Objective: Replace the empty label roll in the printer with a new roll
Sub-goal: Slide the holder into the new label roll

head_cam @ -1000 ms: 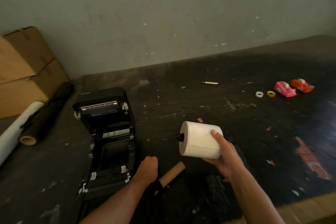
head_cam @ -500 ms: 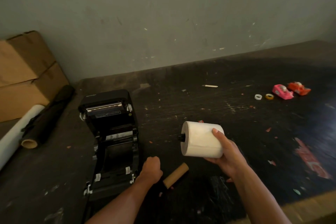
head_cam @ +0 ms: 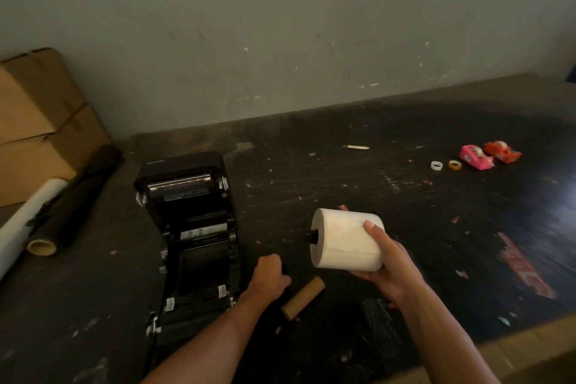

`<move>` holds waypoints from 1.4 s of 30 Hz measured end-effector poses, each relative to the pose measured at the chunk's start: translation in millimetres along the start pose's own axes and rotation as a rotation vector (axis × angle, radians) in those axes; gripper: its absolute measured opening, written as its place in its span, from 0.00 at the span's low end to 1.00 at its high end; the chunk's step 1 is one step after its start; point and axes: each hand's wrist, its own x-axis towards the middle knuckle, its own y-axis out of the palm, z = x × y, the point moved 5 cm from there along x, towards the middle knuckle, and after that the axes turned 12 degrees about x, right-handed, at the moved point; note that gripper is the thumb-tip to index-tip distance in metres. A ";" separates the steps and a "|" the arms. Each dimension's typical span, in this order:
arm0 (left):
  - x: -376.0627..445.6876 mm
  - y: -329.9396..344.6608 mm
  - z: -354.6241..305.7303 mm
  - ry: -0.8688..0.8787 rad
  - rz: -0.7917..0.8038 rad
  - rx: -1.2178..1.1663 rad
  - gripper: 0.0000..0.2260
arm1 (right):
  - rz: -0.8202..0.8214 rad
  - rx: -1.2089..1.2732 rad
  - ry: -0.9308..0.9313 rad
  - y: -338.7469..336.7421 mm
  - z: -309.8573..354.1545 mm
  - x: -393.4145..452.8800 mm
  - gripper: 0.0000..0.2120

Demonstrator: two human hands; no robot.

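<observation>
The black label printer stands open at the left, and its roll bay looks empty. My right hand holds the new white label roll above the table, with a black spindle end sticking out of its left side. The empty brown cardboard core lies on the table between my hands. Just right of the printer, my left hand is closed in a fist. A small black part shows at its fingers.
Cardboard boxes stand at the far left, with a white roll and a black roll lying beside them. Pink and orange tape dispensers and two small tape rings lie at the far right. Scraps litter the dark table.
My left fist has lifted slightly up and away from the cardboard core. My right hand keeps the white roll in nearly the same place.
</observation>
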 end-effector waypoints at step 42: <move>-82.4 -126.1 34.3 -0.068 -0.467 -1.450 0.09 | 0.210 -0.187 -0.144 134.0 -29.2 3.2 0.48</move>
